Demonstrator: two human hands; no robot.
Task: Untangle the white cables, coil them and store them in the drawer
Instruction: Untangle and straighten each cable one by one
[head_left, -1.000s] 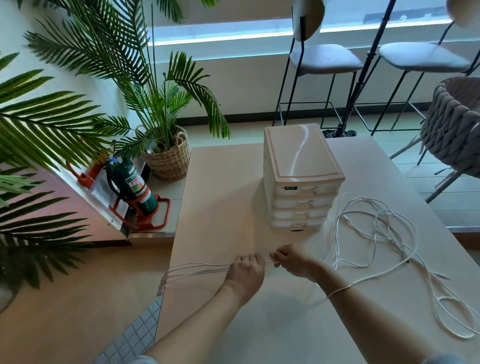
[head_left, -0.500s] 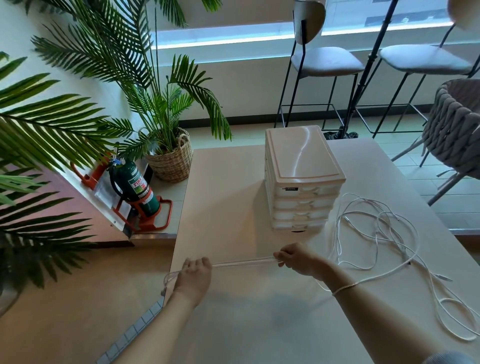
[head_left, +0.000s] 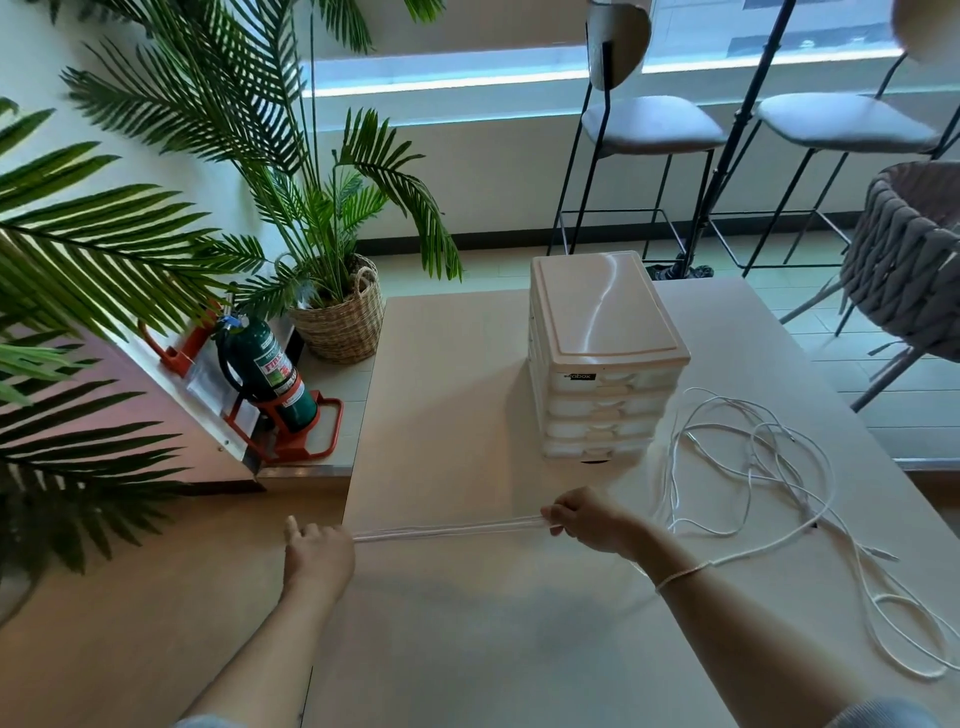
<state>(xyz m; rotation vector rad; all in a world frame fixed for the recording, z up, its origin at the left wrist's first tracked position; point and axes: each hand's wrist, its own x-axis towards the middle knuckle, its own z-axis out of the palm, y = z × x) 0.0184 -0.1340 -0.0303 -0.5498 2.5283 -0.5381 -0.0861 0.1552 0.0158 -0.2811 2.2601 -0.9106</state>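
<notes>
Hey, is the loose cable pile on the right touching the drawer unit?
Cannot tell. In the head view the cable pile loops close beside the drawer unit, but its nearest strands fade against the white base.

Potted palm (head_left: 332, 291), fire extinguisher (head_left: 267, 376), stools (head_left: 649, 127)

Bare forearms here, with light blue-grey sleeve (head_left: 878, 714) edges just peeking in at five and seven o'clock.
</notes>
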